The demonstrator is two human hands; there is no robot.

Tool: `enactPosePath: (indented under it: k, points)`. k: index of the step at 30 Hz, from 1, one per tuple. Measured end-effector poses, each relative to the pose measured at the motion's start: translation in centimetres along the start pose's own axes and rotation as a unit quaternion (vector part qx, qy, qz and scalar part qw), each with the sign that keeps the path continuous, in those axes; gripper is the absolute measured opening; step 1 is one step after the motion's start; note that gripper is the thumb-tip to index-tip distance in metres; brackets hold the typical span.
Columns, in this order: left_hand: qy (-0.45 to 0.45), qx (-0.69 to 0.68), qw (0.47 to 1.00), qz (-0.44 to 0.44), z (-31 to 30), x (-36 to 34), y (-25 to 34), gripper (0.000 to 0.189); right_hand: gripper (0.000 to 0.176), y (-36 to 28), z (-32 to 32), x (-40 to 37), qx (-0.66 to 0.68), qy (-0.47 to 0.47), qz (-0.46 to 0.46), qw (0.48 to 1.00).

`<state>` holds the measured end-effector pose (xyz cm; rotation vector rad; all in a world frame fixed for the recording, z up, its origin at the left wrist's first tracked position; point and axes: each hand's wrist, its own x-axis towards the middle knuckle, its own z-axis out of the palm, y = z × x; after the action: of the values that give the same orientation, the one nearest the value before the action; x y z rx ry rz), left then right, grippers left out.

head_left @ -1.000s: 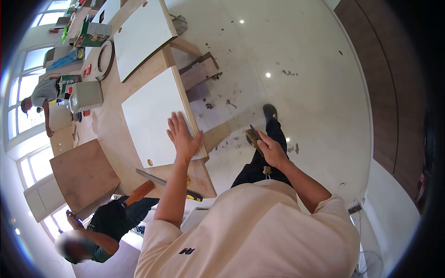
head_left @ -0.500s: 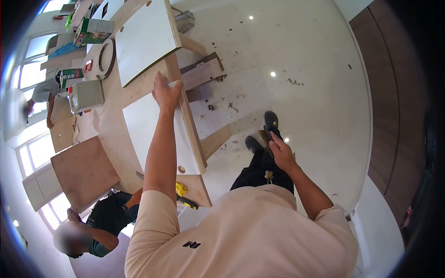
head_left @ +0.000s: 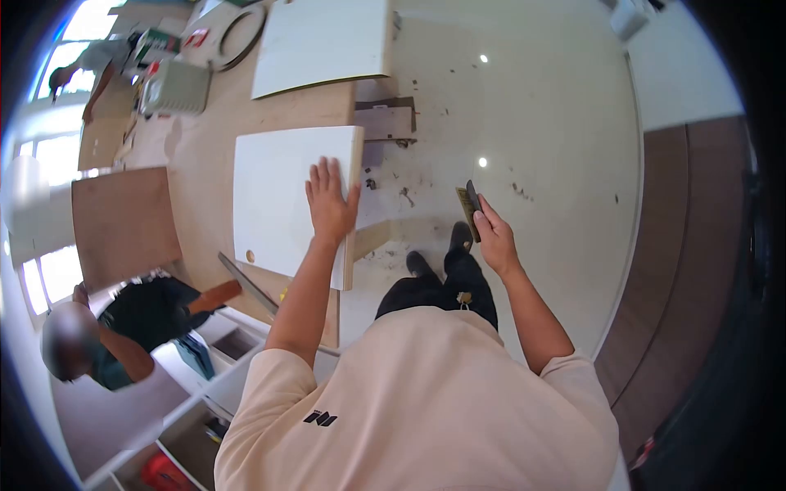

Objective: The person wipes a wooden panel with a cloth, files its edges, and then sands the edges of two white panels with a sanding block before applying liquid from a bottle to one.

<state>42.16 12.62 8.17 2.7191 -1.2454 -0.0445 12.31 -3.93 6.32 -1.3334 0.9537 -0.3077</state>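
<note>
My left hand (head_left: 329,211) lies flat on a white panel (head_left: 278,192), fingers spread, near its wood-coloured right edge. The panel rests on the wooden worktable (head_left: 209,155) and has a round hole in its lower left corner. Over the floor to the right, my right hand (head_left: 496,239) is closed around a dark hand tool (head_left: 472,200) with a yellowish-brown, brush-like side. Its far end points forward, away from me.
A second white panel (head_left: 327,41) lies farther up the worktable, with a pale jug (head_left: 178,87) to its left. Debris (head_left: 405,195) litters the floor. One person (head_left: 143,319) is at lower left beside a brown board (head_left: 127,225); another (head_left: 102,61) bends at upper left.
My left hand has moved from the panel's edge onto its face. The panel now lies turned, its visible hole at lower left instead of lower right. The tool in my right hand has swung forward.
</note>
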Motion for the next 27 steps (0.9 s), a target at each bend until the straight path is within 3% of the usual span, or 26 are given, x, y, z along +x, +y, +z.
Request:
enactPosePath:
  k: [4,7,13,19,25,27]
  points:
    - [-0.012,-0.018,1.0,-0.018,-1.5,-8.0,-1.1,0.073,0.049,-5.6,2.7,2.4,-0.018,-0.05,-0.034,0.998]
    - [-0.04,-0.032,0.998,-0.028,-2.9,-13.4,-1.9,0.075,0.049,-8.1,6.8,3.5,-0.009,-0.082,-0.112,0.99]
    - [-0.06,-0.096,0.994,-0.008,-4.3,-19.8,-3.6,0.074,0.047,-12.0,16.9,3.2,-0.048,-0.201,-0.099,0.974]
    - [-0.05,-0.098,0.993,-0.032,-3.9,-22.0,-3.4,0.065,0.046,-15.9,23.0,6.5,-0.149,-0.167,-0.281,0.933]
    - [-0.046,-0.138,0.987,-0.064,-4.9,-21.4,-3.1,0.063,0.048,-20.4,27.7,16.6,-0.226,-0.152,-0.468,0.841]
    - [-0.027,-0.139,0.985,-0.094,-4.7,-20.9,-2.6,0.061,0.056,-21.6,29.7,20.4,-0.346,-0.138,-0.528,0.763]
